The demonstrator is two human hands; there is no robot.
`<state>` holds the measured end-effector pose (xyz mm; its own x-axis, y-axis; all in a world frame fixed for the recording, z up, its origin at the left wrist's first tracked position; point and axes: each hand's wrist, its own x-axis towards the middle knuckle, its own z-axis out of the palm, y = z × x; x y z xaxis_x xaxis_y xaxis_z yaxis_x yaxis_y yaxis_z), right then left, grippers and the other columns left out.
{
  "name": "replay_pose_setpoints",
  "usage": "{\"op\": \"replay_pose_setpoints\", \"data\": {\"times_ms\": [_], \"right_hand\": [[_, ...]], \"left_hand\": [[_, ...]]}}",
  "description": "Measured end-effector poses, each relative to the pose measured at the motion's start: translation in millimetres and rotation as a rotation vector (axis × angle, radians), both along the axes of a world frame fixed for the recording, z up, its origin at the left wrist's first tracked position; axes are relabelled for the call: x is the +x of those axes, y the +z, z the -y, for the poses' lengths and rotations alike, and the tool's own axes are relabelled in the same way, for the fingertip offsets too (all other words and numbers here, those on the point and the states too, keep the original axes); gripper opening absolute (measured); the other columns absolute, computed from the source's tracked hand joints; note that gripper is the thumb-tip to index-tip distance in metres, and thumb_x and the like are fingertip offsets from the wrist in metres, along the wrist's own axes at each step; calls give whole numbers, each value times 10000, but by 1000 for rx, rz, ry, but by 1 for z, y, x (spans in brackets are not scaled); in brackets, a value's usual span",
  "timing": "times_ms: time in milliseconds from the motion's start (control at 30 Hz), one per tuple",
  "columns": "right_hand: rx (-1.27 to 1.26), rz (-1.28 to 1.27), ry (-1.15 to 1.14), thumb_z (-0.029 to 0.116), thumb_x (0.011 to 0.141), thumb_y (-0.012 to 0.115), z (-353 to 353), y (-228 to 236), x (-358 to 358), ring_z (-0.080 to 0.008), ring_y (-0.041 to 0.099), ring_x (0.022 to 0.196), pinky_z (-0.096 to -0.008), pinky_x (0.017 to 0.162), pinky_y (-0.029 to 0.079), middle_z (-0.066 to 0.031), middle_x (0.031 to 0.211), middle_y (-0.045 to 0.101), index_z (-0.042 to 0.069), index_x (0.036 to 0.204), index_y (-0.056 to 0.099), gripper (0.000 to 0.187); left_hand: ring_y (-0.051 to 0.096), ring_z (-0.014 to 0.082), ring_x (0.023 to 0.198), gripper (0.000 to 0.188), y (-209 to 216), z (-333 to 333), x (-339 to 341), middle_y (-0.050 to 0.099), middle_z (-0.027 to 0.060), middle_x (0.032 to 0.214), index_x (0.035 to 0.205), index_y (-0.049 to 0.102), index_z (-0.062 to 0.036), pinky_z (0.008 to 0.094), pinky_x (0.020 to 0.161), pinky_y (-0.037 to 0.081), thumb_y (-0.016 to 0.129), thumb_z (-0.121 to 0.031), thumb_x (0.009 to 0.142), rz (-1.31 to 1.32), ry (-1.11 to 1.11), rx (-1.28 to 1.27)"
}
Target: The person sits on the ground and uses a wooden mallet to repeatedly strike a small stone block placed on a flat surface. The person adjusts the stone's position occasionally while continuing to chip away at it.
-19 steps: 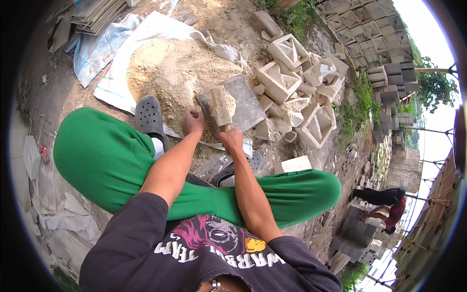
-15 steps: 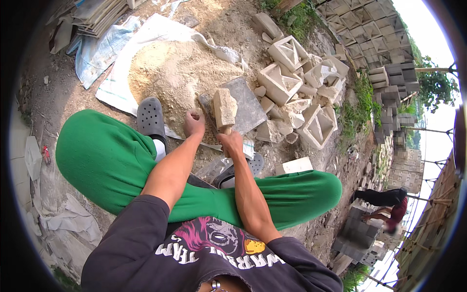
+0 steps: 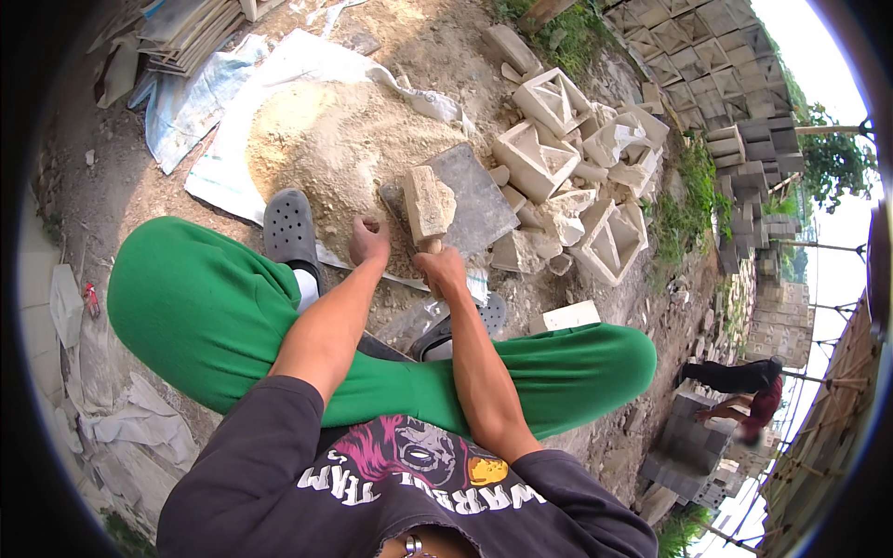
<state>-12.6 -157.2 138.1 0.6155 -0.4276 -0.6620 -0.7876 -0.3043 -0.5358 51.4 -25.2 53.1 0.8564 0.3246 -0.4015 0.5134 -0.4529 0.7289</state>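
Note:
My right hand (image 3: 441,270) is wrapped round the short handle of a mallet with a blocky, dust-covered, pale head (image 3: 430,203). That head is over a flat dark grey slab (image 3: 470,191), hiding part of it. Left of the slab, my left hand (image 3: 370,244) is closed with curled fingers, low over the edge of a heap of crushed pale rubble (image 3: 339,139). Whether anything sits inside those fingers is hidden. The heap lies on a spread white woven sack (image 3: 302,54).
Broken hollow pale blocks (image 3: 538,153) are piled to the right of the slab. My grey clogs (image 3: 290,228) flank the work spot. A white block (image 3: 569,316) lies by my right knee. Farther right, a person (image 3: 761,409) bends over stacked grey blocks (image 3: 684,442).
The mallet head has shifted slightly to the left and tilted a little. My left hand has moved only slightly and stays curled.

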Motion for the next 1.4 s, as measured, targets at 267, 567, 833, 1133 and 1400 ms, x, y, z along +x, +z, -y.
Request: {"op": "replay_pose_setpoints", "data": {"times_ms": [267, 567, 833, 1133, 1400], "right_hand": [[-76, 369, -84, 252, 722, 711, -6, 25, 27, -216, 679, 573, -377, 588, 535, -139, 644, 675, -21, 724, 669, 276], [73, 21, -107, 165, 720, 714, 21, -24, 13, -220, 665, 539, -363, 542, 531, -140, 643, 653, -40, 713, 637, 219], [-65, 402, -231, 193, 753, 727, 9, 10, 12, -183, 642, 508, -331, 503, 509, -81, 619, 646, -6, 758, 641, 217], [126, 56, -208, 169, 710, 727, 17, -7, -1, -232, 645, 497, -357, 487, 521, -128, 631, 651, -68, 743, 653, 250], [121, 176, -326, 198, 696, 727, 28, 3, -6, -232, 660, 526, -358, 515, 525, -122, 647, 663, -62, 776, 681, 275]], "left_hand": [[689, 285, 843, 339, -7, -2, -1, 701, 86, 886, 1007, 600, -89, 410, 774, 516, 719, -336, 808, 38, 27, -57], [696, 286, 865, 330, 0, -1, 2, 724, 68, 919, 1016, 600, -105, 419, 785, 521, 705, -342, 812, 1, 8, -47], [681, 330, 830, 291, -1, 0, -2, 702, 83, 877, 994, 585, -120, 453, 744, 509, 676, -337, 823, 123, 10, 30], [636, 290, 977, 356, 9, 16, 8, 690, 66, 983, 1207, 602, -202, 454, 831, 488, 664, -285, 867, 379, -347, 144], [606, 273, 1085, 308, 26, 36, 28, 696, 69, 1069, 1138, 675, -151, 431, 930, 452, 689, -258, 850, 453, -677, 250]]}}
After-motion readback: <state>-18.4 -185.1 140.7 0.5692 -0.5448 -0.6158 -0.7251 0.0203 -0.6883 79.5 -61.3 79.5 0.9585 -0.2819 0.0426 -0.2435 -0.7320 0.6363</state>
